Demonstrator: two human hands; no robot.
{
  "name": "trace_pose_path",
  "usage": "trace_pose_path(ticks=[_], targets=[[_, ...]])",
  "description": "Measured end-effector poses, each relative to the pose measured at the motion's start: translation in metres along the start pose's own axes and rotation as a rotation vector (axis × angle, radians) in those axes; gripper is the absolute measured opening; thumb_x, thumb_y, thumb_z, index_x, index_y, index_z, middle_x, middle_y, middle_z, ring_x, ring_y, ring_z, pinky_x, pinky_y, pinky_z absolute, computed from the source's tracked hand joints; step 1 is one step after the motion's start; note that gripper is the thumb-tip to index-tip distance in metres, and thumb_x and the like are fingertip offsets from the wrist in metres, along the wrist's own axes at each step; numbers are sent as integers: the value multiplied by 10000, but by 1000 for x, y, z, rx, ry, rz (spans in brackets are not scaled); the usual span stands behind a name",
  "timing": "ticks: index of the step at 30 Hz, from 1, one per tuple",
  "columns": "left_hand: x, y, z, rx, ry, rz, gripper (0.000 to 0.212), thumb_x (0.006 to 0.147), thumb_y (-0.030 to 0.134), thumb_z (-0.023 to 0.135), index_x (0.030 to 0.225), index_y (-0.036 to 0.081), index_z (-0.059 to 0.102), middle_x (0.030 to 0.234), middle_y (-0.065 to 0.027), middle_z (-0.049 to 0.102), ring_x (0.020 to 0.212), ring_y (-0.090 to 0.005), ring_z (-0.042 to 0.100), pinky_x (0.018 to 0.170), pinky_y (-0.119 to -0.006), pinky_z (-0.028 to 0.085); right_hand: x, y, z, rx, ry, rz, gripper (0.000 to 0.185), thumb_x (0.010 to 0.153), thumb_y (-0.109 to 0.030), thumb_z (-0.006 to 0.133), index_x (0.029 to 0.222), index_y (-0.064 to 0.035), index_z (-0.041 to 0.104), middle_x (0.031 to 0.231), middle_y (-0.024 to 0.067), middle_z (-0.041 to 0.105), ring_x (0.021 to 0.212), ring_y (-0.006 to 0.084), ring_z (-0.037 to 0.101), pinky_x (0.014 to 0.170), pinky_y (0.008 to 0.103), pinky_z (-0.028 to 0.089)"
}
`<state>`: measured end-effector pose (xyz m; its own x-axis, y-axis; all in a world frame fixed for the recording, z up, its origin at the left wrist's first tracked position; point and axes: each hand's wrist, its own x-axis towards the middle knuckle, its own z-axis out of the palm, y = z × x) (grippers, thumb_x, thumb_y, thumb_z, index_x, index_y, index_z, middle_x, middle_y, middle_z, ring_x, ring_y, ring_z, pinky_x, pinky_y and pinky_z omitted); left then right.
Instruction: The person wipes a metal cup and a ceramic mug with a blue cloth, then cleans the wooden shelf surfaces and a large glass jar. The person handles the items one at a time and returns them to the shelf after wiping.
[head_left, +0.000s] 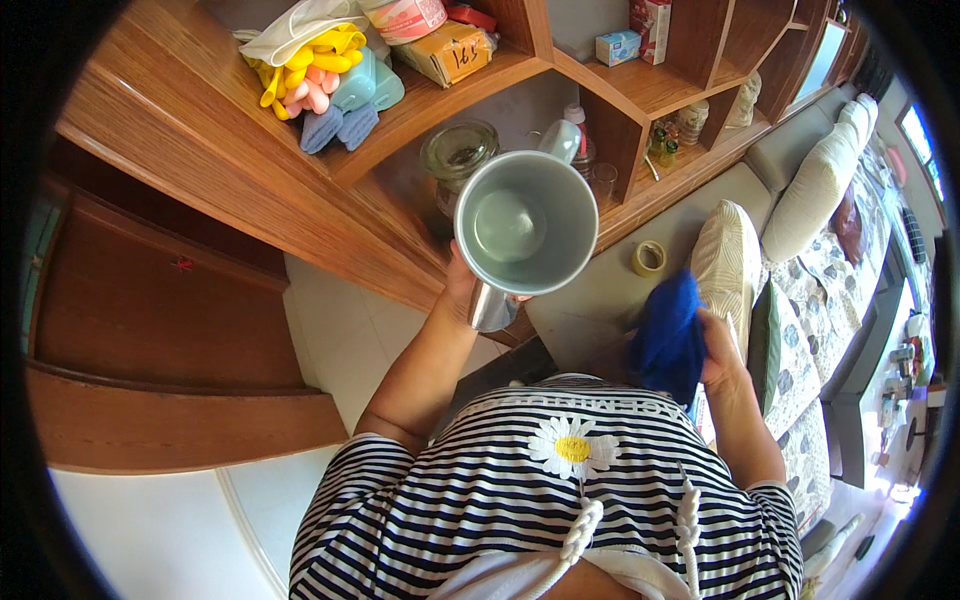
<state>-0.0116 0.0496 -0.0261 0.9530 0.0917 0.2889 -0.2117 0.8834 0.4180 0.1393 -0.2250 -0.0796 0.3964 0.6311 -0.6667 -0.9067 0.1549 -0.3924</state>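
My left hand (458, 281) grips a round, deep metal pot (527, 223) with a grey inside, its mouth tilted up towards me. A shiny metal part (491, 309) juts from the pot's near side by my fingers, and a paler part (561, 140) sticks out on its far side. Most of my left hand is hidden behind the pot. At the right, my right hand (720, 349) holds a bunched dark blue cloth (669, 337), slightly blurred and hanging in front of my striped shirt. The cloth is apart from the pot.
Wooden shelving (442, 112) spans the far side, with yellow gloves (322, 60), a cardboard box (448, 54) and a glass jar (459, 150). A tape roll (649, 259) lies on the sofa (592, 307) near a cream cushion (724, 259). A brown wooden door (165, 300) stands at left.
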Motion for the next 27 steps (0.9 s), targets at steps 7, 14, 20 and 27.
trace_pose_path(ticks=[7, 14, 20, 27], targets=[[4, 4, -8, 177, -41, -2, 785, 687, 499, 648, 1260, 52, 351, 1179, -116, 475, 1010, -215, 529, 792, -349, 496, -36, -27, 45, 144, -278, -229, 316, 882, -210, 423, 1077, 20, 520, 986, 156, 605, 881, 258, 600, 843, 379, 467], [17, -9, 23, 490, 60, -78, 925, 674, 356, 716, 1357, 96, 150, 1284, -80, 351, 1186, -204, 357, 971, -338, 308, -62, -9, 116, -1366, -275, -1365, 304, 735, -58, 541, 1033, -4, 555, 998, 137, 586, 928, 250, 566, 803, 335, 455], [15, -24, 5, 1006, -2, -109, 897, 650, 320, 747, 1339, 86, 222, 1288, -77, 324, 1215, -200, 288, 1010, -350, 218, -19, -3, 120, -1921, -535, -1299, 326, 705, -38, 543, 1030, -21, 548, 1037, 155, 554, 982, 339, 512, 862, 378, 411], [-26, -21, -23, 895, 110, -191, 806, 702, 266, 689, 1340, 96, 227, 1277, -74, 336, 1195, -195, 311, 993, -343, 247, 14, -38, 83, -1446, -986, -278, 302, 731, -6, 490, 1029, 23, 533, 894, 139, 596, 854, 225, 575, 787, 311, 446]])
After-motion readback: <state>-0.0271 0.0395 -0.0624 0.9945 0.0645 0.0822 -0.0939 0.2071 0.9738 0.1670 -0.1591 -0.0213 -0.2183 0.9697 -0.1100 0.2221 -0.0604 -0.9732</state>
